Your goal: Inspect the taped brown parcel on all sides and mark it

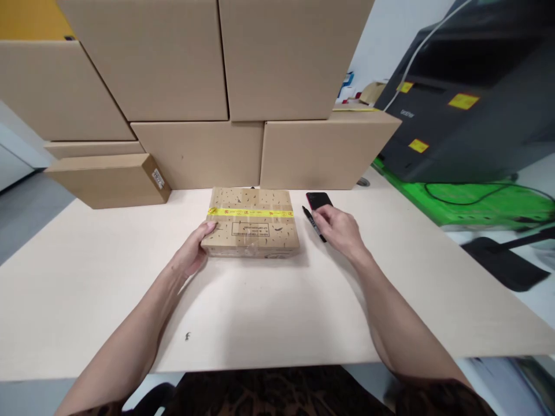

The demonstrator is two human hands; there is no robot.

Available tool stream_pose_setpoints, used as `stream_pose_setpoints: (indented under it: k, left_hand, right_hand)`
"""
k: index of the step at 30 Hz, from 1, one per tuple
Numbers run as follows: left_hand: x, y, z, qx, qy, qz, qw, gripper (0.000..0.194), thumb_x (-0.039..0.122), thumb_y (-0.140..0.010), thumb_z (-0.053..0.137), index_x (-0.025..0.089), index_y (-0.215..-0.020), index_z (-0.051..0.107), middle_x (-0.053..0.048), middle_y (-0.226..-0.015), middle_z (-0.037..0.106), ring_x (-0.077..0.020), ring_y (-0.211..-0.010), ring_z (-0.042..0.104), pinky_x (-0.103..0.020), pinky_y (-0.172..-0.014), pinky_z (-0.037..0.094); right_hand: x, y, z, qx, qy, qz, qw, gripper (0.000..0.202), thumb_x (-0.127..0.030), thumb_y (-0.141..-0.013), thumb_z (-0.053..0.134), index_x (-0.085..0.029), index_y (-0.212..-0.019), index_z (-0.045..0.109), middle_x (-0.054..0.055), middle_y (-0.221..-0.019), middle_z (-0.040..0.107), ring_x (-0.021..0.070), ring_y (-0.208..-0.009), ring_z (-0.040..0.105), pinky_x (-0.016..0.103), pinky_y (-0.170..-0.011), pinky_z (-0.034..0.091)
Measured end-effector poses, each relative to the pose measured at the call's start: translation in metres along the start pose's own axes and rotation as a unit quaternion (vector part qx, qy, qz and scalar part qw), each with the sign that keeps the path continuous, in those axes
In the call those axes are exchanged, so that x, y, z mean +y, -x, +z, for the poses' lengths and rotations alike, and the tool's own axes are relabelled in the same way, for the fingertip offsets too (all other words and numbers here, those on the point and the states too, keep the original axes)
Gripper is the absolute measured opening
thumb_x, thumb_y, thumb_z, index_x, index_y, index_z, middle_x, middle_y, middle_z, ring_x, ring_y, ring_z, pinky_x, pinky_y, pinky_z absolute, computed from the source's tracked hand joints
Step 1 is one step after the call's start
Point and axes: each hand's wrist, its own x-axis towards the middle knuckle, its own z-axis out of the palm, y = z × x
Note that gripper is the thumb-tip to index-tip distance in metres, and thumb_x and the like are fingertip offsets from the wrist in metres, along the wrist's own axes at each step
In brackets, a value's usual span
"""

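Pale counter (pixel 260 323), seen from the person's own side. Small cardboard box (pixel 251 236) lies flat on it, centre, toward the far part; top speckled with dark marks, a printed panel on its near half. Yellow tape (pixel 260 213) with red print runs left to right across the top.

Left hand (pixel 193 251) gripping the box at its left near corner: thumb over the top edge, palm against the side, other fingers partly hidden. Right hand (pixel 340 229) right of the box, thumb and fingers drawn together at a black marker (pixel 309 216); cannot tell whether they grip it or only touch it. Marker slants, far end to the left, near end to the right, just beside the box and clear of it. Dark phone (pixel 318 199) with a red edge just beyond, its near part behind the right hand.

Far side: stacked plain cartons (pixel 195 153), like a wall behind the box. Far left, a long, low carton (pixel 113 182) with a white label on its right end. Far right, a dark machine (pixel 455 115) marked "brother", yellow stickers on it, above a bright green surface (pixel 459 205). Small dark mark (pixel 188 335) on the counter, near left.
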Motion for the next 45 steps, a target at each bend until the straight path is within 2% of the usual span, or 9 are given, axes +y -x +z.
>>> stream_pose_setpoints:
  k: [4, 13, 18, 20, 23, 28, 32, 37, 45]
  left_hand:
    - [-0.001, 0.001, 0.003, 0.011, 0.004, 0.009, 1.000, 0.040, 0.042, -0.073, 0.088, 0.016, -0.103, 0.081, -0.012, -0.114, 0.087, -0.0379, -0.126, 0.076, -0.041, -0.106, 0.065]
    - [-0.003, 0.001, 0.006, 0.000, 0.005, 0.024, 1.000, 0.047, 0.044, -0.072, 0.088, 0.016, -0.109, 0.081, -0.011, -0.118, 0.086, -0.0382, -0.128, 0.075, -0.042, -0.107, 0.063]
    - [-0.003, 0.003, 0.008, -0.005, 0.009, 0.023, 1.000, 0.051, 0.047, -0.070, 0.090, 0.017, -0.110, 0.082, -0.010, -0.113, 0.087, -0.0385, -0.124, 0.077, -0.043, -0.102, 0.065]
    - [-0.003, 0.003, 0.008, -0.006, 0.010, 0.024, 1.000, 0.050, 0.047, -0.070, 0.090, 0.017, -0.109, 0.082, -0.010, -0.110, 0.087, -0.0381, -0.123, 0.077, -0.042, -0.101, 0.066]
    - [-0.004, 0.003, 0.007, -0.003, 0.011, 0.024, 1.000, 0.048, 0.045, -0.071, 0.091, 0.017, -0.109, 0.083, -0.010, -0.106, 0.088, -0.0367, -0.121, 0.078, -0.041, -0.103, 0.065]
    - [-0.004, 0.003, 0.005, -0.001, 0.008, 0.025, 1.000, 0.038, 0.044, -0.074, 0.088, 0.019, -0.102, 0.082, -0.008, -0.105, 0.088, -0.0352, -0.119, 0.079, -0.041, -0.104, 0.065]
    - [-0.002, 0.004, 0.005, 0.005, 0.008, 0.018, 1.000, 0.038, 0.041, -0.075, 0.086, 0.018, -0.105, 0.081, -0.009, -0.109, 0.087, -0.0359, -0.122, 0.078, -0.042, -0.106, 0.065]
    - [-0.002, 0.004, 0.004, 0.010, 0.003, 0.016, 1.000, 0.043, 0.041, -0.074, 0.087, 0.016, -0.108, 0.080, -0.010, -0.111, 0.087, -0.0366, -0.123, 0.077, -0.042, -0.105, 0.065]
    - [-0.002, 0.004, 0.005, 0.007, 0.005, 0.018, 1.000, 0.048, 0.042, -0.074, 0.086, 0.015, -0.114, 0.079, -0.013, -0.118, 0.085, -0.0393, -0.128, 0.075, -0.045, -0.109, 0.063]
  right_hand:
    - [-0.002, 0.004, -0.001, -0.101, 0.225, 0.042, 0.968, 0.037, -0.038, -0.108, 0.048, -0.016, -0.111, 0.077, 0.022, -0.117, 0.083, 0.0344, -0.111, 0.079, 0.039, -0.086, 0.051]
    - [0.003, -0.002, 0.002, -0.129, 0.218, 0.042, 0.967, 0.021, -0.029, -0.098, 0.059, -0.018, -0.099, 0.076, 0.019, -0.101, 0.083, 0.0316, -0.097, 0.079, 0.034, -0.071, 0.046]
    - [0.007, -0.002, -0.003, 0.006, -0.001, 0.006, 1.000, 0.011, -0.032, -0.091, 0.067, -0.023, -0.093, 0.073, 0.003, -0.070, 0.073, 0.0198, -0.064, 0.064, 0.031, -0.064, 0.045]
    - [0.007, -0.002, -0.004, 0.082, -0.146, -0.009, 0.986, 0.018, -0.035, -0.086, 0.070, -0.023, -0.098, 0.076, -0.003, -0.061, 0.065, 0.0159, -0.054, 0.055, 0.030, -0.060, 0.044]
    - [0.005, -0.004, -0.005, 0.144, -0.354, 0.009, 0.924, 0.030, -0.041, -0.078, 0.077, -0.022, -0.101, 0.080, -0.006, -0.056, 0.059, 0.0124, -0.048, 0.048, 0.027, -0.051, 0.042]
    - [0.002, -0.011, -0.010, 0.126, -0.596, 0.079, 0.789, 0.033, -0.033, -0.059, 0.092, -0.019, -0.086, 0.078, -0.005, -0.060, 0.065, 0.0083, -0.047, 0.055, 0.021, -0.047, 0.044]
    - [-0.003, -0.012, -0.013, 0.161, -0.645, 0.061, 0.745, 0.041, -0.030, -0.054, 0.101, -0.019, -0.077, 0.069, -0.006, -0.065, 0.066, 0.0056, -0.049, 0.057, 0.017, -0.047, 0.047]
    - [-0.011, -0.006, -0.017, 0.303, -0.634, -0.004, 0.712, 0.047, -0.057, -0.077, 0.090, -0.026, -0.078, 0.055, -0.008, -0.055, 0.056, 0.0111, -0.046, 0.055, 0.020, -0.040, 0.042]
    - [0.002, 0.000, -0.018, 0.173, -0.623, 0.023, 0.763, 0.035, -0.061, -0.096, 0.063, -0.028, -0.086, 0.058, 0.003, -0.095, 0.082, 0.0156, -0.063, 0.073, 0.030, -0.058, 0.059]
